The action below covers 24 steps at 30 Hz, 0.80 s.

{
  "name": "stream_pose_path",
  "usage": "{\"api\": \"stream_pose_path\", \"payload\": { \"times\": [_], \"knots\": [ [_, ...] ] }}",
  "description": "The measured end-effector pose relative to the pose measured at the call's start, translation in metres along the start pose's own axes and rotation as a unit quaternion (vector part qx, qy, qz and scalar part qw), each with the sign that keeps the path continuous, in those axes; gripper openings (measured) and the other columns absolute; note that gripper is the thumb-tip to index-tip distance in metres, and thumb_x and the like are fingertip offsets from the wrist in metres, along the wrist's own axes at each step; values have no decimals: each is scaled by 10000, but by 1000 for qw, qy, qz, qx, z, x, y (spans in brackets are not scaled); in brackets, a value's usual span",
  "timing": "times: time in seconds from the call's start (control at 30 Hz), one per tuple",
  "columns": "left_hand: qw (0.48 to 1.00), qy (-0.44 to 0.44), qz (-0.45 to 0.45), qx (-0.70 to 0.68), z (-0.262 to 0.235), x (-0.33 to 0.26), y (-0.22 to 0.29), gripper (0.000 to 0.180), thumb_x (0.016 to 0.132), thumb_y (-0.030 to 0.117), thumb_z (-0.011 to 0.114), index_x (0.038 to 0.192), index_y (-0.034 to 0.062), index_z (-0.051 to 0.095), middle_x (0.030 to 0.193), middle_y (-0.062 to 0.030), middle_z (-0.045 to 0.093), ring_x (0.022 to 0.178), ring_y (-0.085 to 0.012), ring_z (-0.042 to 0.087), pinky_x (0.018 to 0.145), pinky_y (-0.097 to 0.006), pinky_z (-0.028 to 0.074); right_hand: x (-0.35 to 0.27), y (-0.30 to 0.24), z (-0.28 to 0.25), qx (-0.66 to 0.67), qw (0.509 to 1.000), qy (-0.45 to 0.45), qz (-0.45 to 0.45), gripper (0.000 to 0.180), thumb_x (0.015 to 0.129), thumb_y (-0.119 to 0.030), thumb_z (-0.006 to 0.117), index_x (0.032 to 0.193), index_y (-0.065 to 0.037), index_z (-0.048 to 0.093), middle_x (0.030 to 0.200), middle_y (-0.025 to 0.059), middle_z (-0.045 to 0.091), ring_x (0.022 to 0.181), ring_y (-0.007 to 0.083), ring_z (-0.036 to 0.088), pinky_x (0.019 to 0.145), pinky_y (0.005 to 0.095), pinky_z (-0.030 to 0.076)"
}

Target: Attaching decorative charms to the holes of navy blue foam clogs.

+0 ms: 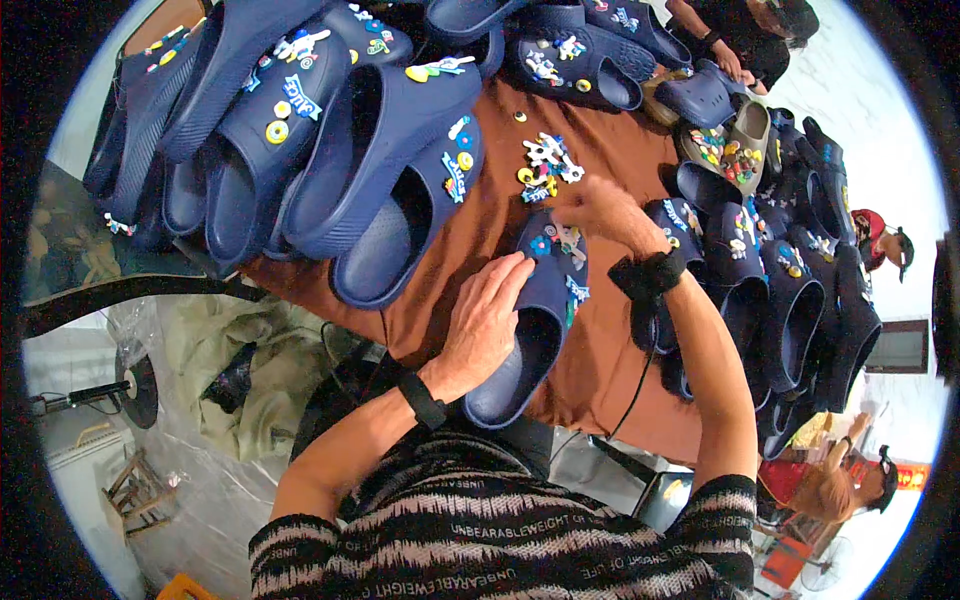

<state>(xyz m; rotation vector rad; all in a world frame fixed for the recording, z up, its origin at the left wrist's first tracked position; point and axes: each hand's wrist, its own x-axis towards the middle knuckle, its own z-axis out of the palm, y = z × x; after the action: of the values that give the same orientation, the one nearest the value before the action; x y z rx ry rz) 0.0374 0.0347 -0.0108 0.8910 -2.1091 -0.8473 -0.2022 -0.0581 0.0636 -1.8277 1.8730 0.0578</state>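
A navy blue foam slipper (547, 340) lies in front of me, its toe pointing away and its open heel end close to my body. Small charms in blue, white and yellow decorate its upper. My left hand (485, 315) grips the slipper's left side, fingers along the upper. Over the toe's right side is my right hand (610, 215), blurred by motion, so whether its fingers hold anything cannot be made out. Just beyond the toe, a small pile of loose charms (548, 165) in white, yellow, black and blue rests on the brown cloth (620, 330).
Navy slippers with charms are stacked at the left (385, 180), and more stand at the right (740, 265). A pair lies at the back (570, 70). Across the table another person's hand (735, 70) is near a navy clog (700, 95). A dark cable (637, 395) hangs by my right wrist.
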Motion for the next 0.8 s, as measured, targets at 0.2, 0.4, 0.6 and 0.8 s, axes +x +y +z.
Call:
{"api": "stream_pose_path", "payload": {
  "times": [0.2,0.4,0.6,0.8],
  "knots": [
    [1000,7,-12,-18,3,2,-2,679,765,-99,599,1413,42,454,1464,-167,455,1331,-374,453,1134,-449,354,43,33,25,-10,978,177,-111,309,823,-236,730,1070,-63,664,994,195,708,962,391,677,821,505,531],
    [1000,11,-5,-7,2,2,-4,680,754,-98,621,1399,52,465,1442,-172,474,1323,-376,464,1125,-452,366,63,28,29,-36,980,155,-119,252,826,-175,718,1042,-48,688,998,232,703,972,419,667,839,510,514],
    [1000,7,-12,-23,2,9,0,686,719,-127,639,1363,45,478,1414,-178,489,1309,-383,476,1125,-455,371,56,53,26,353,930,88,-58,277,952,-239,647,987,31,697,863,86,717,760,209,655,728,337,509],
    [1000,11,-17,-24,2,8,-1,675,734,-126,627,1370,37,470,1419,-191,481,1318,-385,466,1127,-454,371,22,48,20,455,890,25,-5,276,998,-348,623,979,-78,679,825,-30,656,710,56,584,672,217,472]
  ]
}}
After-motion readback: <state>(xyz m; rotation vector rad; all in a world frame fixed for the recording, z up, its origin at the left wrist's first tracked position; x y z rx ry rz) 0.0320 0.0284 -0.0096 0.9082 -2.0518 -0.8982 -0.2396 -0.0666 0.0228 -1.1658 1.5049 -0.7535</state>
